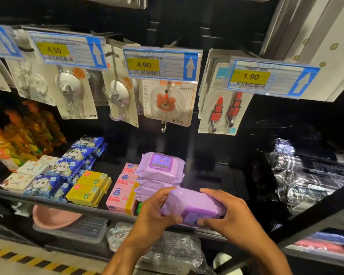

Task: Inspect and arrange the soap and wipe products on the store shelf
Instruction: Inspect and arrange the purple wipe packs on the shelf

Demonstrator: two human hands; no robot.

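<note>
Gripping one purple wipe pack [195,205] by both ends, we hold it just above the near edge of the shelf [72,206], right of centre. Our left hand [153,213] is closed round the pack's left end, with the index finger stretched over the top and the thumb pressed against the near face. Its other fingers are hidden behind the pack. Our right hand [234,217] clamps the right end in the same way, fingers lying over the far side and thumb on the near face beside the printed lid flap. The pack is tilted, with its lid side turned toward us.

Just behind it and to the left is the stack of purple wipe packs [161,171]. We cannot tell whether the stack touches our left fingers. Its top pack lies flat with the lid flap up. Left of the stack, pink soap boxes [121,195] run in a row from near to far. Further left come yellow soap boxes [87,189], blue panda-printed packs [68,167] and white soap boxes [26,173]. Orange bottles [24,135] stand behind those at the far left.

To the right of our hands lie dark goods in plastic wrap [306,175]. Above the shelf hang a bear hook card [167,104] under a 4.90 price tag [161,64] and a red clip card [224,114] under a 1.90 price tag [266,78]. Below the shelf, a pink basin [52,217] shows next to a clear plastic box [83,229].
</note>
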